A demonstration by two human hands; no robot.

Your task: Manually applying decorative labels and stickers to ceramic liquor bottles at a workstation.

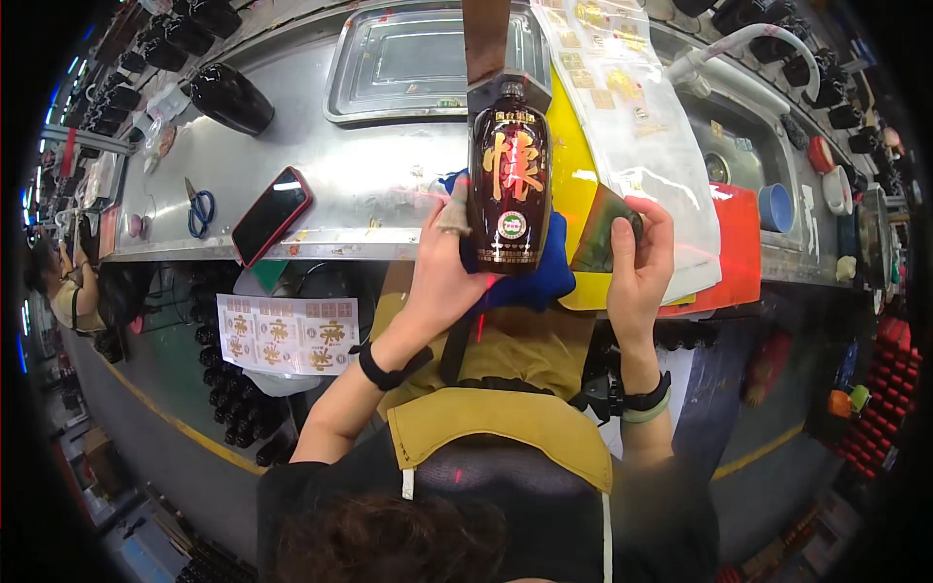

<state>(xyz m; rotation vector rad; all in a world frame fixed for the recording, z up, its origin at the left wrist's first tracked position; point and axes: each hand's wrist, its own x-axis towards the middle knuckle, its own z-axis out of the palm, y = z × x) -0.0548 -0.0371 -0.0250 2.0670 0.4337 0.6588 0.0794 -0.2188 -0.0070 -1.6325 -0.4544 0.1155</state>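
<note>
The left hand [445, 267] grips the dark bottle [509, 180], right of the phone [272, 216], by its left side; the right hand [641, 253] pinches a thin green sheet [597, 235]. The bottle looks heavy, slippery and easy to break: hold its fat middle

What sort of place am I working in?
Probably a bottle-decorating workshop: a gold-lettered bottle at a metal workbench, a sheet of gold designs, and more dark bottles clustered at the upper left.
</note>
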